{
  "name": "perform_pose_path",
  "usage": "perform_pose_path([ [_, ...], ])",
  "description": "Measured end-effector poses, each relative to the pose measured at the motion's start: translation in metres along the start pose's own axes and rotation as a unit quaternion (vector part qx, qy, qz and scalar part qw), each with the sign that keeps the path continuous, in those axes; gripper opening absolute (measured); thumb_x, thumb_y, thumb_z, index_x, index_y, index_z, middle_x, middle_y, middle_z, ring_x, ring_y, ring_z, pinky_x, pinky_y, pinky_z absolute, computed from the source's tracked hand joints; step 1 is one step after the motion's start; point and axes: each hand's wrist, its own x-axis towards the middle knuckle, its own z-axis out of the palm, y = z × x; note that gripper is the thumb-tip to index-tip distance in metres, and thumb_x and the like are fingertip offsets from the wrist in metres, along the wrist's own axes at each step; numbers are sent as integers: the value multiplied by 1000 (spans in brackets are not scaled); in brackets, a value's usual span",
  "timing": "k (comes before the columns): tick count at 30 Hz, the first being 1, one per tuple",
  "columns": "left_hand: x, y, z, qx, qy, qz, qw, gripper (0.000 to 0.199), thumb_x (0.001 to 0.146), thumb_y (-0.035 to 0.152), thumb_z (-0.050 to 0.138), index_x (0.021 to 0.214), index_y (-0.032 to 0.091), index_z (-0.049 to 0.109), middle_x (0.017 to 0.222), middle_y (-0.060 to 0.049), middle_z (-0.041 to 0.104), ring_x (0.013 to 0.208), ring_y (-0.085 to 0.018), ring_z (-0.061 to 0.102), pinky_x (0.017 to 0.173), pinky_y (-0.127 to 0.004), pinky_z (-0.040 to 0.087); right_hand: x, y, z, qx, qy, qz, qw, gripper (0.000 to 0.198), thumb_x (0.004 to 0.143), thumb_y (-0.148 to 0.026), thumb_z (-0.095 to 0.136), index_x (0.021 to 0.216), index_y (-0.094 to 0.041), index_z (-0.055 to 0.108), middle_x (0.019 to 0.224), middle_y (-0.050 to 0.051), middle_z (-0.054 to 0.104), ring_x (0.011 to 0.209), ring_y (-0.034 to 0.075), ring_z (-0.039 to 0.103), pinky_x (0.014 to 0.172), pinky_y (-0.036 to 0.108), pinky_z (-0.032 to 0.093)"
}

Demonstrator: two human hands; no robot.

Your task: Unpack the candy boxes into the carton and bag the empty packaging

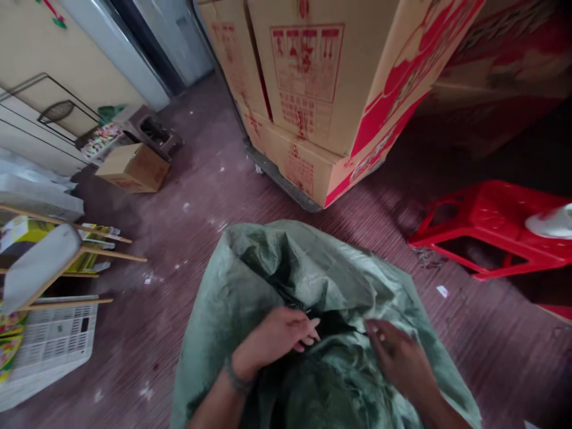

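A large green woven sack (pixel 218 304) stands in front of me, its gathered mouth slightly parted over a dark gap. At the left of that gap is my left hand (pixel 283 336), with a band on the wrist and the fingers curled together. What they hold, if anything, is hidden. My right hand (pixel 400 357) pinches a thin dark string (pixel 357 330) at the right side of the mouth. From the fingertips the string runs left toward the gap. Folds of sack cloth lie around both hands.
Stacked cartons (pixel 308 77) rest on a dark hand truck (pixel 286 182) ahead. A red plastic stool (pixel 500 214) with a white object on it is to the right. Leftward are a tipped chair (pixel 42 268), a white crate (pixel 58 339) and a small carton (pixel 134 168).
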Motion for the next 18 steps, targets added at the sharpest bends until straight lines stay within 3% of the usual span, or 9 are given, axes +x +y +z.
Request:
perform_pose_path([
  [2, -11, 26, -34, 33, 211, 98, 972, 52, 92, 63, 47, 95, 18, 75, 102, -9, 75, 98, -23, 69, 88, -36, 55, 53, -35, -18, -41, 80, -54, 994, 55, 96, -57, 38, 123, -19, 69, 121, 15, 70, 113, 30, 64, 100, 47, 50],
  [3, -9, 30, -54, 105, 369, 173, 907, 50, 88, 63, 54, 104, 20, 74, 121, -10, 70, 115, -26, 63, 102, -38, 49, 77, -48, -16, -72, 80, -76, 991, 59, 94, -60, 44, 134, -21, 61, 136, 15, 62, 127, 32, 55, 107, 52, 44],
  [5, 12, 16, -90, 257, 511, 146, 807, 73, 79, 68, 64, 137, 24, 60, 159, -13, 38, 148, -35, 31, 121, -50, 27, 111, -60, 6, -129, 18, -85, 988, 72, 86, -62, 58, 148, -27, 47, 159, 14, 38, 145, 38, 34, 111, 66, 32],
  [6, 28, -2, -103, 309, 502, 91, 803, 83, 77, 69, 65, 146, 25, 51, 163, -14, 29, 151, -39, 20, 121, -56, 22, 120, -58, 24, -149, -20, -77, 986, 78, 83, -60, 63, 151, -29, 42, 164, 14, 27, 149, 40, 26, 111, 71, 28],
  [8, 66, -54, -108, 354, 376, -14, 856, 82, 83, 67, 60, 152, 27, 43, 161, -16, 33, 151, -39, 22, 119, -58, 25, 123, -40, 65, -169, -74, -62, 981, 81, 82, -50, 67, 154, -29, 37, 168, 15, 10, 151, 40, 19, 111, 76, 21],
  [10, 100, -110, -86, 370, 318, -67, 871, 85, 82, 71, 58, 153, 27, 42, 165, -17, 22, 152, -44, 15, 118, -60, 26, 112, -13, 102, -175, -80, -51, 980, 76, 83, -36, 64, 154, -26, 37, 168, 16, 4, 153, 38, 15, 113, 76, 14],
  [12, 124, -153, -47, 396, 315, -52, 861, 93, 80, 73, 57, 155, 22, 36, 167, -19, 12, 152, -48, 1, 119, -64, 19, 101, 10, 128, -172, -72, -46, 981, 73, 84, -23, 57, 154, -22, 37, 168, 18, 5, 154, 37, 13, 115, 75, 6],
  [15, 150, -182, 3, 389, 320, -33, 863, 95, 84, 63, 58, 157, 10, 28, 166, -23, 8, 151, -46, -12, 122, -65, 6, 98, 30, 147, -163, -69, -51, 983, 73, 87, -15, 47, 158, -18, 28, 167, 21, 8, 153, 38, 13, 115, 75, 1],
  [18, 168, -188, 21, 346, 305, -16, 887, 87, 86, 52, 57, 157, 10, 30, 167, -20, 6, 151, -42, -18, 122, -65, -1, 109, 33, 154, -161, -62, -66, 983, 73, 90, -20, 45, 160, -22, 23, 167, 20, 6, 153, 40, 10, 113, 76, -2],
])
